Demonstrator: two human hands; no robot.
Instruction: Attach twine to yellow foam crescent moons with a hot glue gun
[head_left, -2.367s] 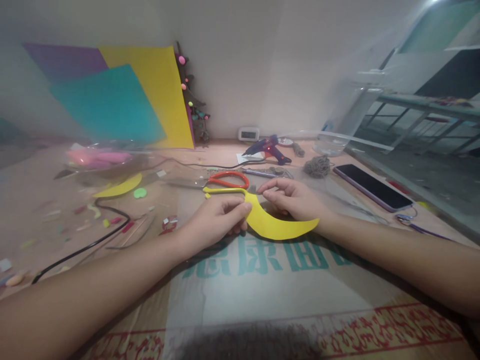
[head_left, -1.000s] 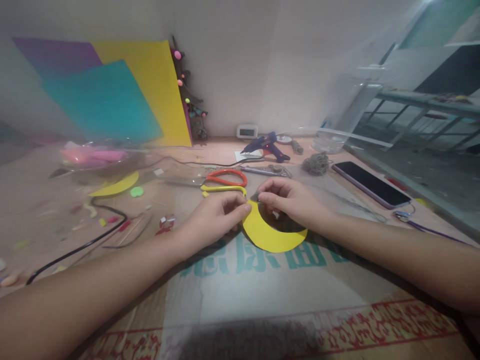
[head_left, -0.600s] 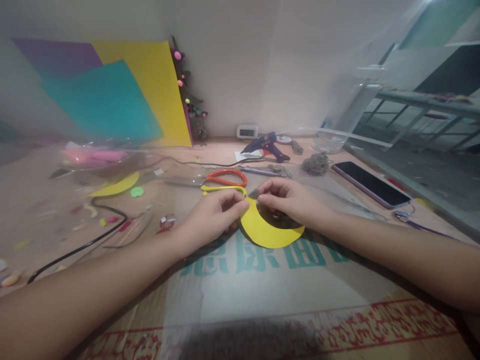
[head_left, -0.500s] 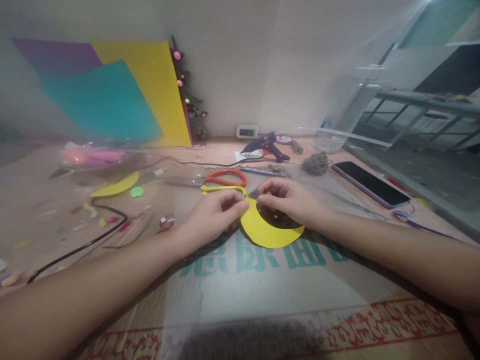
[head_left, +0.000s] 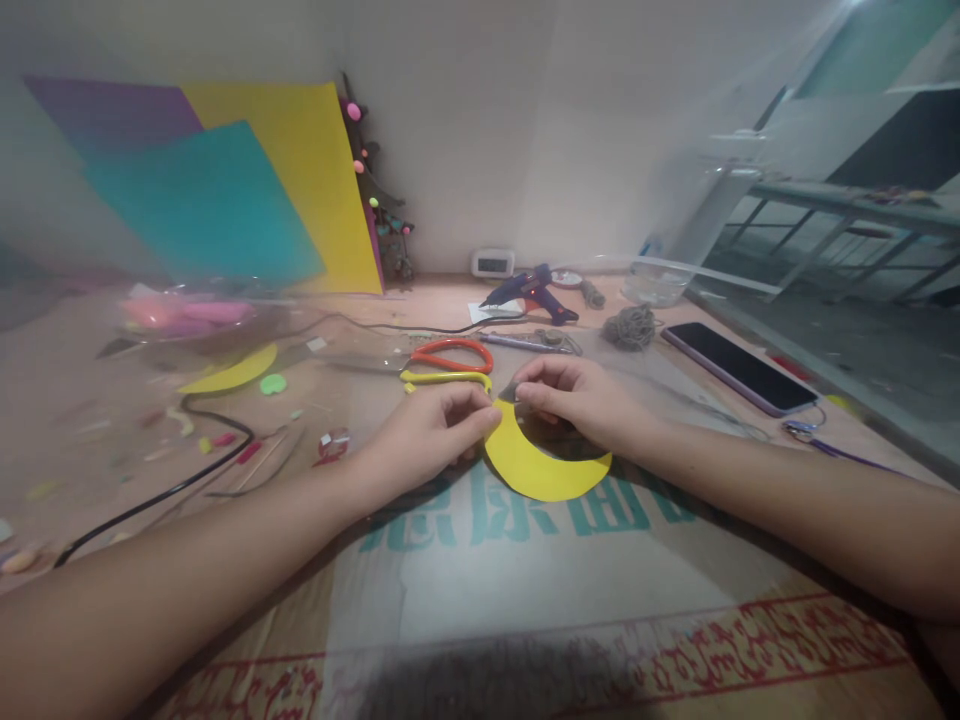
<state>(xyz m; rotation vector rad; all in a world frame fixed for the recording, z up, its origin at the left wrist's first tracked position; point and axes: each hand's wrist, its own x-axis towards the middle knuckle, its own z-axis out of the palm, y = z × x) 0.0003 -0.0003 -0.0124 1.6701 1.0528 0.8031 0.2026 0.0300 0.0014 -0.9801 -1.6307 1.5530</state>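
A yellow paper crescent moon (head_left: 547, 478) lies just above the printed sheet, its curved belly towards me. My left hand (head_left: 454, 420) pinches its upper left end between thumb and fingers. At the same tip, my right hand (head_left: 559, 390) is closed, thumb against fingers, on a small dark grey bit that looks like grey yarn (head_left: 508, 391). How that bit is fixed to the paper is hidden by the fingers. Right behind my left hand lie scissors with one red and one yellow handle (head_left: 454, 355).
A glue gun (head_left: 534, 293) with a lit red light rests at the back, its cord running left. Around it are a grey yarn ball (head_left: 630, 328), a phone (head_left: 739, 367) and a small clock (head_left: 493, 263). Scraps and a yellow paper piece (head_left: 236, 371) litter the left.
The crescent has shifted very slightly right and down, with my left fingers following. My right hand stays almost where it was, still closed at the tip.
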